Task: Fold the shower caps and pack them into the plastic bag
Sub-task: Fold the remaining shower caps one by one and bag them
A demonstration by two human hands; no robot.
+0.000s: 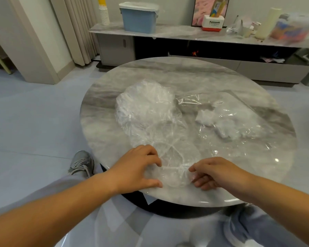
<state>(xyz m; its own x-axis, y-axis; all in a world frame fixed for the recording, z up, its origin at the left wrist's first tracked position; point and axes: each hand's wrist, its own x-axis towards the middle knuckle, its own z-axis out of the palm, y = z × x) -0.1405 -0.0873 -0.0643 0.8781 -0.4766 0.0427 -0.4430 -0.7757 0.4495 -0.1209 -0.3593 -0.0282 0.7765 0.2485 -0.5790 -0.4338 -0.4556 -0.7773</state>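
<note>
A clear shower cap (173, 164) lies spread at the near edge of the round marble table (185, 77). My left hand (139, 168) pinches its left rim with curled fingers and thumb. My right hand (212, 172) pinches its right rim. Behind them a pile of crumpled clear shower caps (144, 106) sits left of centre. To the right lies the flat clear plastic bag (239, 114) with white folded caps (227, 127) inside it.
A low sideboard (185, 35) along the far wall carries a blue lidded bin (138, 16), a stack of paper cups (103, 15), a white box and bottles. My grey shoe (82, 162) and legs are under the near table edge.
</note>
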